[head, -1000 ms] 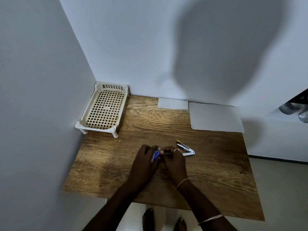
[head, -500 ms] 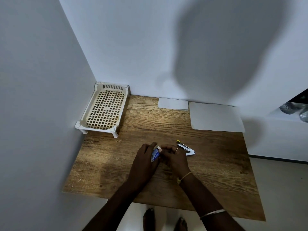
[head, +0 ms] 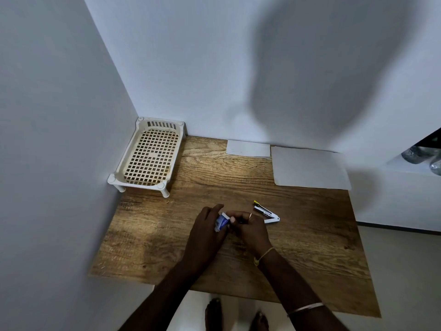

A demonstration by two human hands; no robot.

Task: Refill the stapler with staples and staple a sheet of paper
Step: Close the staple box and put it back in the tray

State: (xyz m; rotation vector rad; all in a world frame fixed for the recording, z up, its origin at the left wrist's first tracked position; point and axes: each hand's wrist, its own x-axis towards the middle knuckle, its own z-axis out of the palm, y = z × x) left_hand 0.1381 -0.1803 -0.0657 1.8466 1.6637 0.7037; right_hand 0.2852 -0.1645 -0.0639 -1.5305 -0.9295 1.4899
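Note:
A small blue and white staple box [head: 221, 222] sits in my left hand [head: 207, 229], held over the middle of the wooden table [head: 167, 235]. My right hand [head: 250, 229] presses against the box's right end, fingertips pinched there; what they hold is hidden. A white stapler [head: 266, 212] lies swung open on the table just right of my right hand, untouched. Two white paper sheets lie along the back wall: a small one [head: 248, 148] and a larger one [head: 310, 168].
A cream plastic lattice tray [head: 150, 156] on short legs stands in the back left corner against both walls. The table's front edge [head: 238, 295] runs near my forearms, with my feet on the floor below. A ledge with shiny objects [head: 424, 156] is at the far right.
Both hands stayed together at the staple box and shifted slightly; my right fingers worked at its end. The stapler and papers have not moved.

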